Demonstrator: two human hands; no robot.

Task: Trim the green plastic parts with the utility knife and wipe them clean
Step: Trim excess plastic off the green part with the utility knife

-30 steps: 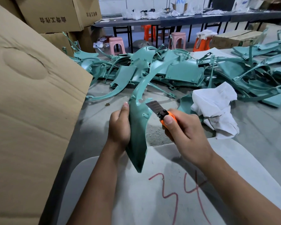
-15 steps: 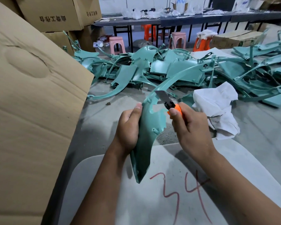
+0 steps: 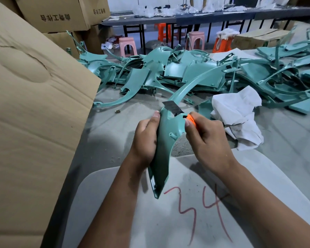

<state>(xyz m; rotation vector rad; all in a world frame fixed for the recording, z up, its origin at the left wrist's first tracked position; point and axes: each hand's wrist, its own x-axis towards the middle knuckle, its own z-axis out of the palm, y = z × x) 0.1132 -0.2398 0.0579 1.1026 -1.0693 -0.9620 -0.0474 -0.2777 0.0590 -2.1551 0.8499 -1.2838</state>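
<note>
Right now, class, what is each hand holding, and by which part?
The left hand grips the green plastic part round its wide middle. The right hand grips the utility knife by its orange handle.

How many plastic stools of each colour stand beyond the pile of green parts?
Pink stools: 2
Orange stools: 2
Total: 4
</note>
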